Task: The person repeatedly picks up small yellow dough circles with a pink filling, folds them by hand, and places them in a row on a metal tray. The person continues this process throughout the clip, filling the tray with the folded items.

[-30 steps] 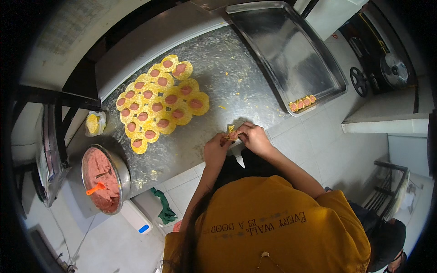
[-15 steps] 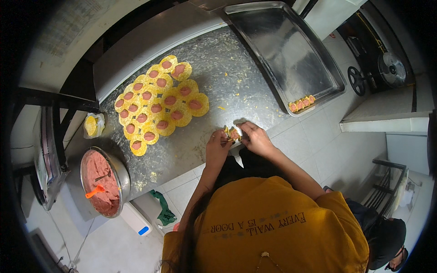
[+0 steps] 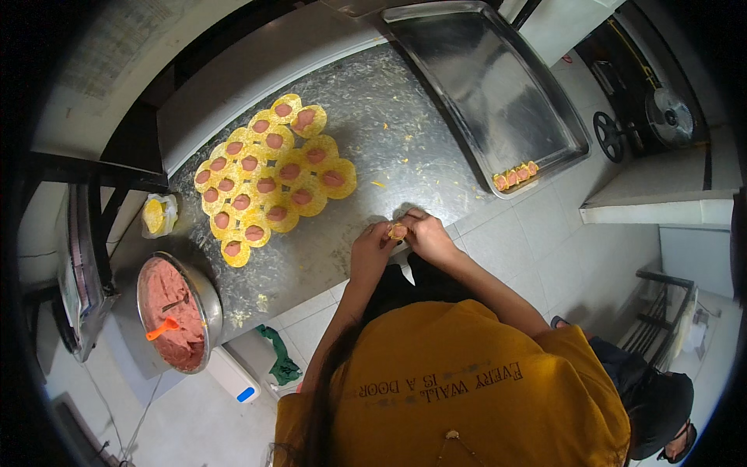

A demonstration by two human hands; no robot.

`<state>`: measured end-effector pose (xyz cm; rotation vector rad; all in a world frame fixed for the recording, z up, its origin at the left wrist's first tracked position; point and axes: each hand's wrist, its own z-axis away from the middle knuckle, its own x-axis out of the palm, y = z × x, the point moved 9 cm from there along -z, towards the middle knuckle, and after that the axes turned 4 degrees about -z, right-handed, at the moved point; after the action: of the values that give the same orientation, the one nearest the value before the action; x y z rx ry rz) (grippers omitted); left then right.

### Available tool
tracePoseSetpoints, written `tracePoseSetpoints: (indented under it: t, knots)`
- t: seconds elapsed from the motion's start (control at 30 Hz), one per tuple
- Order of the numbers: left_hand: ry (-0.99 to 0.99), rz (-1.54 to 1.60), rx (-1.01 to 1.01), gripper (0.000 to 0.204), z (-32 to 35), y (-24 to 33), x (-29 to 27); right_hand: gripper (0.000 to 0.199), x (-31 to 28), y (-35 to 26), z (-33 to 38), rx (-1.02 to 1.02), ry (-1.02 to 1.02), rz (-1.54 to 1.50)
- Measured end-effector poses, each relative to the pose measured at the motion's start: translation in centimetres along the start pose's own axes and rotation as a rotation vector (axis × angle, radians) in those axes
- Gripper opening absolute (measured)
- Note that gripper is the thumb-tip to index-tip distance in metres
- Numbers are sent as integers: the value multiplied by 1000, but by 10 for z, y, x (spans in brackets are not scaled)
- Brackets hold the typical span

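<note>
Head view: both hands, left hand (image 3: 372, 247) and right hand (image 3: 426, 236), are closing round one yellow dumpling (image 3: 398, 230) at the surface (image 3: 405, 140) edge. Since a second ago it is looking tighter, more folded. Filled wrappers (image 3: 268, 175) are lying unchanged.

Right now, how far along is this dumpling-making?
Early on. Done: a few folded dumplings sit at the edge of the metal tray. In hand: left hand and right hand pinch one small dumpling. Left: many filled yellow wrappers lie open on the counter; the filling bowl looks well filled.
</note>
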<state>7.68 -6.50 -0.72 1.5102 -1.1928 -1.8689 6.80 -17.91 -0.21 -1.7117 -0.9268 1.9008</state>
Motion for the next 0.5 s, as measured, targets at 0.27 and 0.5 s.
tracePoseSetpoints:
  t: [0.27,0.5]
  knots:
    - [-11,67,-30,24,1,-3,-2,25,-11,-13,2,-35,113,38]
    - [4,-94,-7,24,3,-4,-8,27,-17,-15,6,31,126,-13]
